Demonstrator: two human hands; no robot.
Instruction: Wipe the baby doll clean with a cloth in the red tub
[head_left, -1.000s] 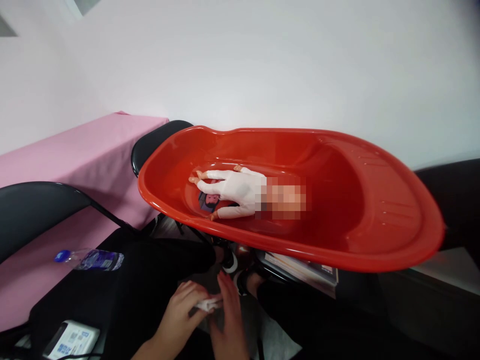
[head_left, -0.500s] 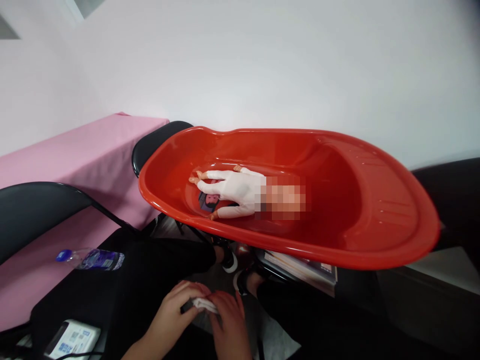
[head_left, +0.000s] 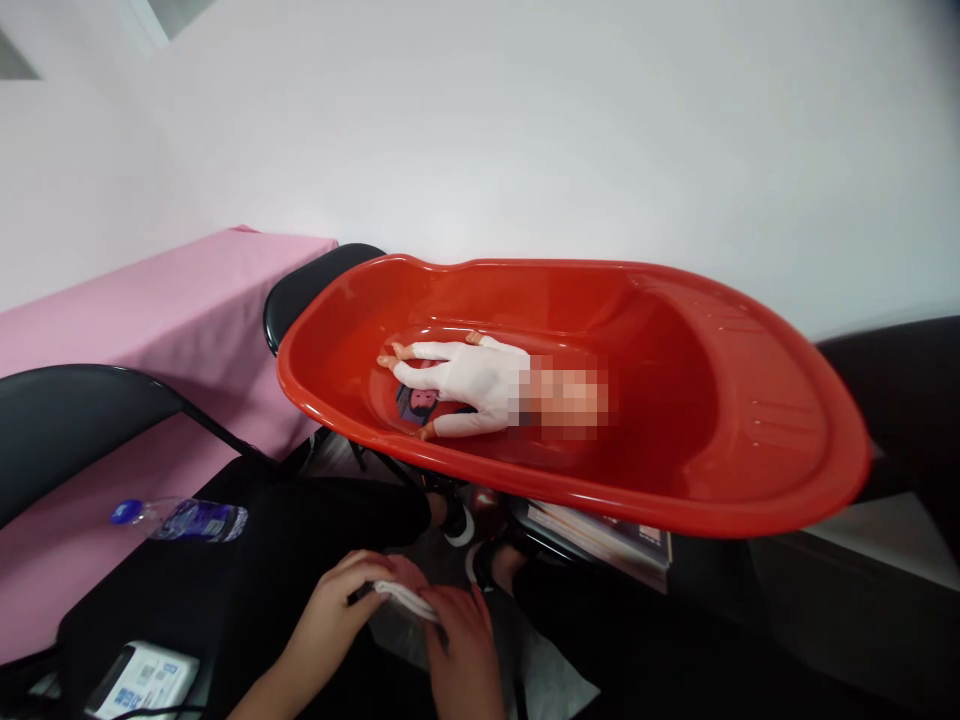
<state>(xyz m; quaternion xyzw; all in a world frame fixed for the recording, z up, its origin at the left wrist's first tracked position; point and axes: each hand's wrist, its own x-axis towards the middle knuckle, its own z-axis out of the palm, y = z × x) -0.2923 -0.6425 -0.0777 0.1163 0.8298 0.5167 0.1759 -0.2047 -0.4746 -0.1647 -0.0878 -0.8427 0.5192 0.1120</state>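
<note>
Near side of red tub [head_left: 570, 492], I see white cloth [head_left: 406, 601] slanting lengthwise from left hand [head_left: 351, 592] to right hand [head_left: 463, 628], both hands' fingers pinched on its ends.

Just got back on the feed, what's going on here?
A seated person's left hand and right hand hold a small folded white cloth-like piece between them, low in front of the body. Beyond the hands, a doll in white lies inside a red tub, with neither hand touching it. A bottle lies on its side at left.
</note>
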